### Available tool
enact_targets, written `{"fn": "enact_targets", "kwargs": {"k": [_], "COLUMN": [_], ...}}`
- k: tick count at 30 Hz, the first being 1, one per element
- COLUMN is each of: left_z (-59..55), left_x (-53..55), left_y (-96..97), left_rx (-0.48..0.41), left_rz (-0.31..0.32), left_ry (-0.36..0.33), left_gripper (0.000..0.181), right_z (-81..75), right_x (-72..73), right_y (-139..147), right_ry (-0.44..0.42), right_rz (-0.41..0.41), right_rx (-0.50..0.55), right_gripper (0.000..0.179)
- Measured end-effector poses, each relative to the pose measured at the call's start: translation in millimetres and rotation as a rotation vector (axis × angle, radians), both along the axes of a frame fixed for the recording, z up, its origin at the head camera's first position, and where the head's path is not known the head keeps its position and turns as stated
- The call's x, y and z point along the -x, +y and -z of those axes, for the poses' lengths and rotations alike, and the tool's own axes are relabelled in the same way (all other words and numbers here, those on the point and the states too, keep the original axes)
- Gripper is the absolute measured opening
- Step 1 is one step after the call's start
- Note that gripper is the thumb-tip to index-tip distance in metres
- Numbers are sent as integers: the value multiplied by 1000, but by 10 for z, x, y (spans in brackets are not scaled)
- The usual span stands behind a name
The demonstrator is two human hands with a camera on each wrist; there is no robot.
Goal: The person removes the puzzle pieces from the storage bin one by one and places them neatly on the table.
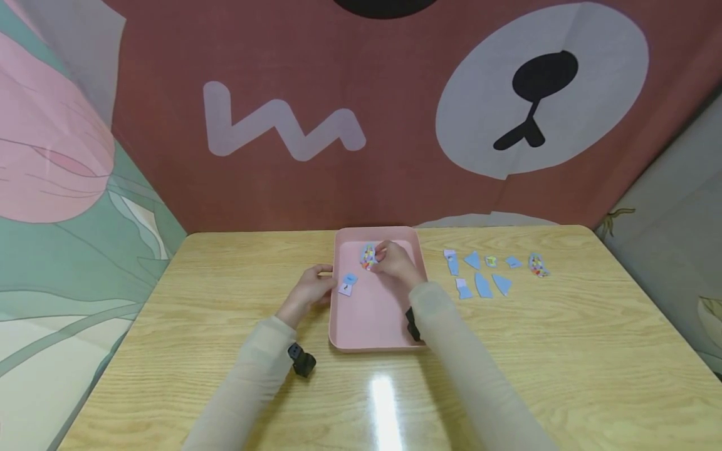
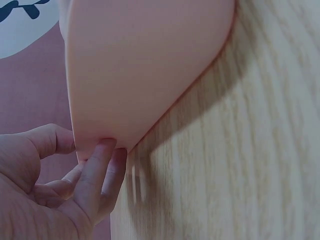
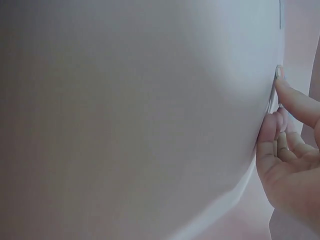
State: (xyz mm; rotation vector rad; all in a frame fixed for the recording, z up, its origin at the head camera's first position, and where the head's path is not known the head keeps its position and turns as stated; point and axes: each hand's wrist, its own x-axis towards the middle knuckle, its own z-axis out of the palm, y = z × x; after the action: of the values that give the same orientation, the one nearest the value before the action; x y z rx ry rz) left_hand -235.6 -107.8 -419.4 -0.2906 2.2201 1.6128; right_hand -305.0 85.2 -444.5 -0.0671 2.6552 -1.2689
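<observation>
A pink tray (image 1: pixel 375 319) stands on the table. My left hand (image 1: pixel 312 286) grips its left edge; in the left wrist view the fingers (image 2: pixel 97 162) press its outer wall, with another digit at the rim. Inside the tray, toward the back, my right hand (image 1: pixel 397 263) pinches the right edge of a multicoloured flat puzzle piece (image 1: pixel 368 257). Left of centre in the tray lie a blue piece (image 1: pixel 350 279) and a pale piece with a dark mark (image 1: pixel 345 289). The right wrist view shows the right hand (image 3: pixel 295 155) partly, its fingertips close together; the piece is barely visible there.
Right of the tray, several flat blue pieces (image 1: pixel 482 285) lie in two rows, with a small yellow-green piece (image 1: pixel 491 262) among them. A second multicoloured piece (image 1: pixel 538 265) lies farther right. A brown cloth backdrop (image 1: pixel 338 194) hangs behind the wooden table (image 1: pixel 592 351).
</observation>
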Motion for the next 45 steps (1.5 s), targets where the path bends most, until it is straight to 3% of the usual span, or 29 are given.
{"fn": "enact_targets", "kwargs": {"k": [7,12,16,19,25,30,35,40,45], "left_z": [12,11,16,16,8,-8,-3,2,3], "left_x": [0,10,2,-9,-19,-23,-30,-28,-20], "left_y": [5,8,14,12,10,6,9,12,16], "left_rx": [-4,2,5,-6,-21,-23,-31,-24,-16], "left_rz": [-1,-9,-13,-13,-10,-9,-9,-5,-7], "left_ry": [1,-8,-6,-1,1,2,6,9,6], "left_gripper": [49,49,48,47,46,46,47,48,49], "right_z": [-41,-125,-210,-310,-584,-713,-762,-791,-792], "right_x": [-16,-44,-16,9,12,35,16,-29,-55], "right_y": [46,75,114,154,270,393,565,757,948], "right_ry": [12,-18,18,41,-13,-26,-32,-76,-85], "right_rz": [-19,-21,-46,-67,-130,-192,-221,-208,-202], "right_rx": [-24,24,-11,-14,66,104,91,82,94], "right_gripper": [16,21,21,20,17,11,21,47,54]}}
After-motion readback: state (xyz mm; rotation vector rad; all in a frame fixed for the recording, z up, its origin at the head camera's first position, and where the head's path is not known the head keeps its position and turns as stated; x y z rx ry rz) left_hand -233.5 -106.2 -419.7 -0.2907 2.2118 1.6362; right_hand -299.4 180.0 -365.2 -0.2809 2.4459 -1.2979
